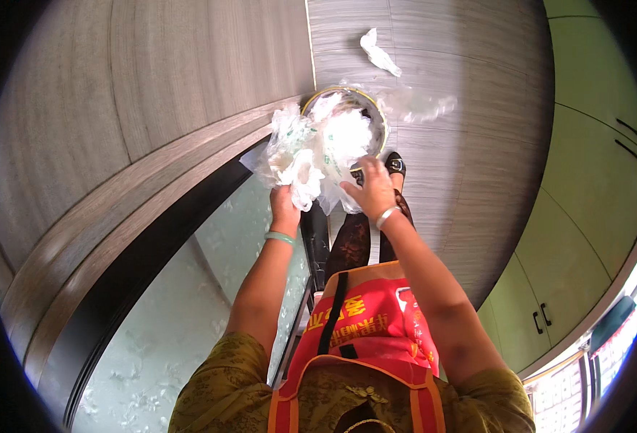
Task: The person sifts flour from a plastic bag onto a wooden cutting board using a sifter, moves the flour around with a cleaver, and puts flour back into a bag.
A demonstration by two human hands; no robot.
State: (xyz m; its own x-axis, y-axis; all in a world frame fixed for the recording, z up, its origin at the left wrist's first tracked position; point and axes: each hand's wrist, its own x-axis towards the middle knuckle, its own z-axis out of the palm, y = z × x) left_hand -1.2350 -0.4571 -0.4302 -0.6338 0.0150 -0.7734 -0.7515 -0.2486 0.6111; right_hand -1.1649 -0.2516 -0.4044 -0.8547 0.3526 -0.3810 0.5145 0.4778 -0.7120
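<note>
My left hand (284, 208) grips a bunch of crumpled white plastic bags (291, 157), translucent in places and bearing green print. It wears a pale green bangle. My right hand (375, 189), with a silver bangle at the wrist, is just right of the plastic, thumb and fingers apart. Whether its thumb touches the film is hard to tell. Beyond both hands stands a round waste bin (385, 127) with a yellow rim. Bright white plastic and other rubbish fill its mouth, overexposed in the middle, and the bunch overlaps its near left side.
A crumpled white scrap (379, 54) and a clear plastic piece (421, 105) lie on the grey tiled floor (432, 205). Left are a wood-grain panel (188, 70) and a frosted-glass door (177, 325). Green cabinets (578, 216) line the right. My shoe (395, 163) is beside the bin.
</note>
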